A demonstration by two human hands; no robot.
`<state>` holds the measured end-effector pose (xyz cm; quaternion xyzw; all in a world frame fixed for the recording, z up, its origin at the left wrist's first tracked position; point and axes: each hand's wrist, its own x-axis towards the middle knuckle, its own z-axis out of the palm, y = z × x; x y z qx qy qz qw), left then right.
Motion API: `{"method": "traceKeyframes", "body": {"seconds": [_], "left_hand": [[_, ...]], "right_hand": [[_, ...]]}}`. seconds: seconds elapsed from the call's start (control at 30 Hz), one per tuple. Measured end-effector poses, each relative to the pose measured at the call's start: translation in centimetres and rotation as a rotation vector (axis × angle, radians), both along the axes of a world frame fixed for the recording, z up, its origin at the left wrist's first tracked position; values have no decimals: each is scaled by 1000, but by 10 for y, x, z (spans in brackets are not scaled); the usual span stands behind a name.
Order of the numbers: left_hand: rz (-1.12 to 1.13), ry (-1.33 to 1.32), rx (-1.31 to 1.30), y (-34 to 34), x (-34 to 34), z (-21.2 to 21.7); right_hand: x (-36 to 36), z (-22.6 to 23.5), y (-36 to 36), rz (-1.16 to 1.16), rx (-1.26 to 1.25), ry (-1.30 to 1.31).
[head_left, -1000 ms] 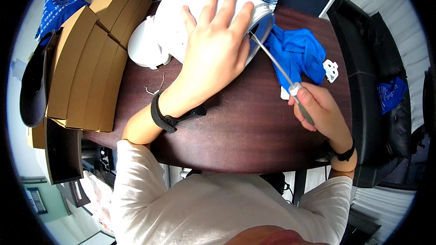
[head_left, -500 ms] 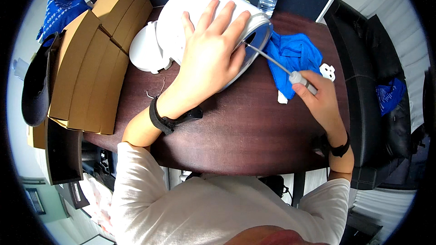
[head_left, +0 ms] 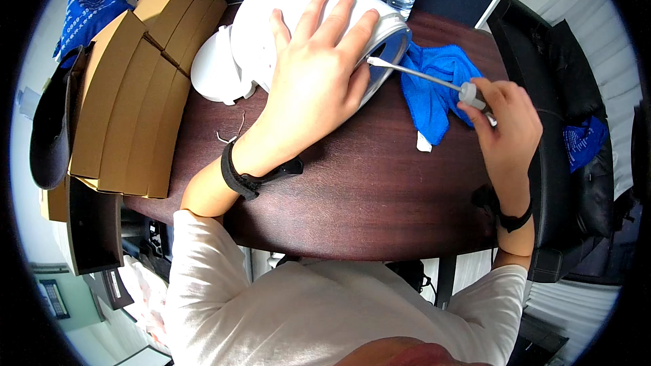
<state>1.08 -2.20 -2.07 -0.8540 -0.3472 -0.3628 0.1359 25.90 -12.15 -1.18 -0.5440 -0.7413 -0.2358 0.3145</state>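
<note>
My left hand lies flat, fingers spread, on the large white rounded plastic appliance housing, which rests tipped on its side on the dark wooden table, its silver-rimmed round opening facing right. My right hand pinches the grey handle of a long thin metal screwdriver. Its shaft slants up and left, the tip touching the silver rim just beside my left fingertips.

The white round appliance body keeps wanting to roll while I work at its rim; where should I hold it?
Press a flat palm on the top of the curved side wall of the white round appliance body, coming from above, as the left hand does. It lies on its side, so the wall offers a broad surface and leaves the rim free for the screwdriver.
</note>
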Motion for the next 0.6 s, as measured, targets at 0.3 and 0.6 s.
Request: {"method": "traceKeyframes", "body": {"seconds": [0.3, 0.6], "left_hand": [[3, -25, 7, 0, 3, -2], [60, -1, -24, -4, 2, -1]], "right_hand": [[10, -18, -15, 172, -683, 842], [-7, -35, -18, 485, -1073, 1103]]}}
